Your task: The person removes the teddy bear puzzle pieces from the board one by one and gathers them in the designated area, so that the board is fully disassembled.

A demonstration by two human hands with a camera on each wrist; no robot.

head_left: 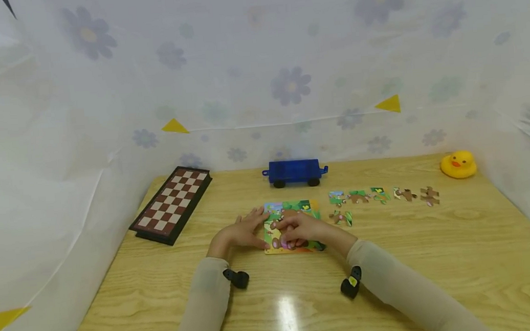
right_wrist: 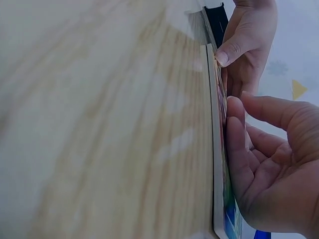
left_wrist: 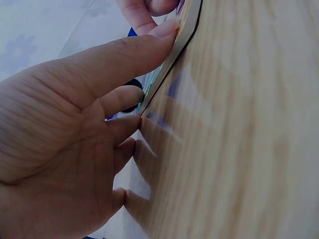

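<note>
A square picture puzzle with a brown animal in a green and yellow scene lies flat on the table between both hands. My left hand spans its left side, thumb on the near left corner and fingertips at the upper left edge. Over the middle of the picture is my right hand, its bent fingertips touching the puzzle face. In the right wrist view, the right thumb is held up off the board, and no piece shows between the fingers. The left thumb lies straight along the board's rim.
Right of the puzzle lie several loose jigsaw pieces, one piece nearer the board. Behind stands a blue toy wagon. A folded checkered board lies at left, a yellow rubber duck at the far right corner.
</note>
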